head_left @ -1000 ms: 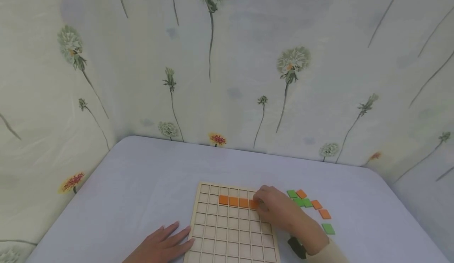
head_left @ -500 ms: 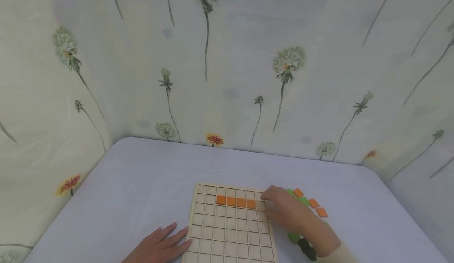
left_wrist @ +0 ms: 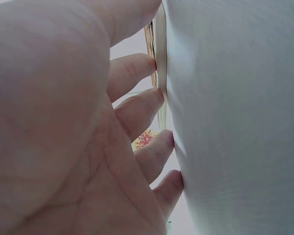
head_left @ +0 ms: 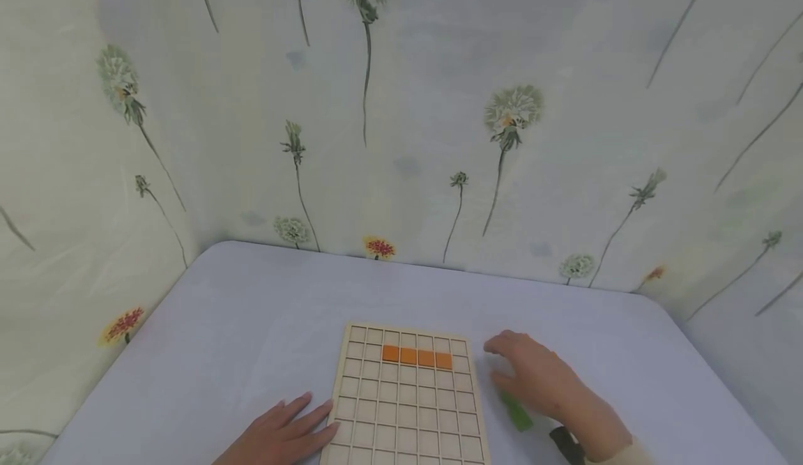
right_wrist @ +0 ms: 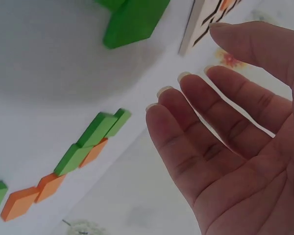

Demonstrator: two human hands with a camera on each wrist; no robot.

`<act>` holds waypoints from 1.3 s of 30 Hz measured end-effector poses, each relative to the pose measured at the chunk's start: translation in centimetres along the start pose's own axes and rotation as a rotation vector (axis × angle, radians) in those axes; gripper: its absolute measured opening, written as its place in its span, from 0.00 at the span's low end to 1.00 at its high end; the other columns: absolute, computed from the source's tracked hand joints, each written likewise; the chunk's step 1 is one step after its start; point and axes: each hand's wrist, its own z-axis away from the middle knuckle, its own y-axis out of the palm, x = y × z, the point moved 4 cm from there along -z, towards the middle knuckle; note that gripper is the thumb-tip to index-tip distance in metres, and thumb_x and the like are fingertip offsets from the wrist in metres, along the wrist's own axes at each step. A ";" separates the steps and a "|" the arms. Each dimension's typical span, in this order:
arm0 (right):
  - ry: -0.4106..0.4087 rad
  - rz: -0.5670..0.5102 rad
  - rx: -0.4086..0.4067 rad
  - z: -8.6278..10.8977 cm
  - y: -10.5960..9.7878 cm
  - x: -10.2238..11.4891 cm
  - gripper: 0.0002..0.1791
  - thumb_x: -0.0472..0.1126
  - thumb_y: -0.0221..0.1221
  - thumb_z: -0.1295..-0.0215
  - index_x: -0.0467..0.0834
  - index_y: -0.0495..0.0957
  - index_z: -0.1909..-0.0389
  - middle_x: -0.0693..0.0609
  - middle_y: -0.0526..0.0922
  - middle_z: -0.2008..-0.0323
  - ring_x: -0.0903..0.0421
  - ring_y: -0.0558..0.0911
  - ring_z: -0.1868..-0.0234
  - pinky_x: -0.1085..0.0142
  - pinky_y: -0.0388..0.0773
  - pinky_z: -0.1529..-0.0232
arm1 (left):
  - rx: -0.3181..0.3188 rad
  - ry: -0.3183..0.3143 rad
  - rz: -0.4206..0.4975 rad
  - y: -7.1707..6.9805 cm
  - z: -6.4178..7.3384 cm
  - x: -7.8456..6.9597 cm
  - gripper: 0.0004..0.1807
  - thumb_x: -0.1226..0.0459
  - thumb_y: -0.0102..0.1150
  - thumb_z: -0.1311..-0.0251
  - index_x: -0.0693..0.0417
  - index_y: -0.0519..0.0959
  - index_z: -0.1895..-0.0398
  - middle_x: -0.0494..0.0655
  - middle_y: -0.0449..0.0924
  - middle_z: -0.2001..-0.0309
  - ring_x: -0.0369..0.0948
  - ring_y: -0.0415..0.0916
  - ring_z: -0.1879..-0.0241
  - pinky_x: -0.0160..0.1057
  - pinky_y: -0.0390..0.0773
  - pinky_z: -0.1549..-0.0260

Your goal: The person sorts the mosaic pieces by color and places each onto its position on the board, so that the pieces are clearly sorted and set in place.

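A wooden grid board (head_left: 406, 420) lies on the white table, with several orange square tiles (head_left: 408, 356) side by side in its second row from the far edge. At the board's left edge rests my left hand (head_left: 279, 436), fingers spread and straight, fingertips touching the frame. My right hand (head_left: 530, 374) hovers just right of the board, thumb apart from the fingers and nothing held. Below it in the head view are green tiles (head_left: 517, 415). In the right wrist view, more green tiles (right_wrist: 90, 131) and orange tiles (right_wrist: 19, 203) lie beyond the fingers; the head view hides these behind the hand.
The white table (head_left: 263, 311) has a rounded far edge against a flower-patterned backdrop (head_left: 408, 137). A dark strap (head_left: 567, 444) shows at my right wrist. In the right wrist view, large green tiles (right_wrist: 137, 22) lie close to the camera near the board.
My right hand has let go of the last orange tile in the row and moved right, off the board and over the loose tiles. The left hand stays on the board's edge.
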 end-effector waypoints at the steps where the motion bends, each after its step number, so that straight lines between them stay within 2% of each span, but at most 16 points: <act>1: -0.008 0.001 0.002 0.0 0.0 -0.2 0.20 0.40 0.71 0.37 0.45 0.83 0.43 0.50 0.84 0.43 0.43 0.80 0.37 0.40 0.77 0.41 | -0.003 0.005 -0.007 0.0 0.0 0.0 0.38 0.32 0.50 0.30 0.41 0.75 0.25 0.42 0.71 0.25 0.55 0.70 0.29 0.59 0.78 0.43; 4: -0.018 0.005 0.003 0.3 -0.1 -0.8 0.22 0.39 0.73 0.38 0.42 0.83 0.44 0.45 0.84 0.43 0.40 0.80 0.37 0.43 0.74 0.36 | -0.019 0.019 -0.026 0.0 0.0 0.0 0.38 0.32 0.51 0.30 0.41 0.75 0.26 0.43 0.71 0.25 0.55 0.71 0.30 0.58 0.78 0.43; 9: -0.017 0.024 -0.017 0.9 -0.3 -2.1 0.23 0.41 0.75 0.41 0.42 0.83 0.44 0.46 0.84 0.46 0.45 0.83 0.44 0.45 0.77 0.40 | 0.015 -0.004 0.000 -0.1 0.0 -0.1 0.39 0.31 0.49 0.30 0.41 0.74 0.25 0.43 0.70 0.25 0.55 0.69 0.29 0.59 0.77 0.42; 12: -0.005 0.031 -0.029 1.3 -0.4 -2.6 0.23 0.40 0.75 0.41 0.41 0.83 0.44 0.43 0.84 0.44 0.41 0.82 0.40 0.42 0.75 0.38 | 0.035 -0.015 0.007 0.1 0.0 0.0 0.39 0.31 0.48 0.30 0.41 0.74 0.25 0.43 0.69 0.24 0.56 0.68 0.28 0.59 0.76 0.41; 14: 0.001 0.043 -0.030 1.6 -0.4 -3.0 0.23 0.39 0.74 0.40 0.40 0.83 0.44 0.39 0.83 0.41 0.36 0.78 0.36 0.39 0.72 0.36 | 0.031 -0.012 0.001 0.2 0.0 0.0 0.39 0.31 0.48 0.30 0.41 0.74 0.25 0.43 0.70 0.24 0.55 0.68 0.28 0.58 0.76 0.41; 17: 0.045 0.059 -0.009 1.8 -0.4 -3.6 0.23 0.40 0.74 0.40 0.41 0.83 0.44 0.38 0.82 0.40 0.34 0.77 0.35 0.37 0.71 0.36 | 0.024 -0.007 -0.004 0.3 0.1 0.1 0.39 0.31 0.48 0.30 0.41 0.74 0.25 0.43 0.70 0.24 0.55 0.68 0.28 0.58 0.77 0.41; 23: 0.115 0.087 0.019 2.1 -0.2 -4.7 0.24 0.41 0.75 0.40 0.41 0.83 0.43 0.41 0.84 0.44 0.38 0.80 0.39 0.39 0.75 0.39 | 0.012 -0.002 0.004 0.3 0.1 0.1 0.39 0.31 0.49 0.30 0.40 0.74 0.25 0.42 0.69 0.24 0.55 0.68 0.28 0.59 0.76 0.41; 30: 0.121 0.083 0.024 2.3 0.1 -6.4 0.24 0.40 0.75 0.42 0.40 0.83 0.44 0.46 0.85 0.49 0.43 0.84 0.45 0.42 0.79 0.43 | -0.003 0.007 0.003 0.4 0.1 0.1 0.39 0.32 0.49 0.30 0.41 0.74 0.25 0.43 0.70 0.24 0.56 0.69 0.28 0.59 0.76 0.41; 35: 0.137 0.090 0.043 2.3 -0.1 -7.6 0.23 0.39 0.75 0.41 0.39 0.83 0.44 0.52 0.85 0.54 0.51 0.83 0.54 0.47 0.82 0.49 | -0.011 0.004 -0.007 0.5 0.1 0.1 0.39 0.31 0.49 0.30 0.41 0.74 0.25 0.43 0.70 0.25 0.55 0.69 0.28 0.58 0.76 0.41; 39: 0.200 0.058 0.067 2.4 -0.2 -8.4 0.24 0.39 0.75 0.41 0.39 0.83 0.44 0.54 0.84 0.57 0.54 0.82 0.56 0.47 0.82 0.51 | -0.009 -0.007 0.002 0.5 0.1 0.1 0.39 0.31 0.49 0.30 0.40 0.74 0.24 0.43 0.69 0.24 0.54 0.67 0.27 0.59 0.76 0.40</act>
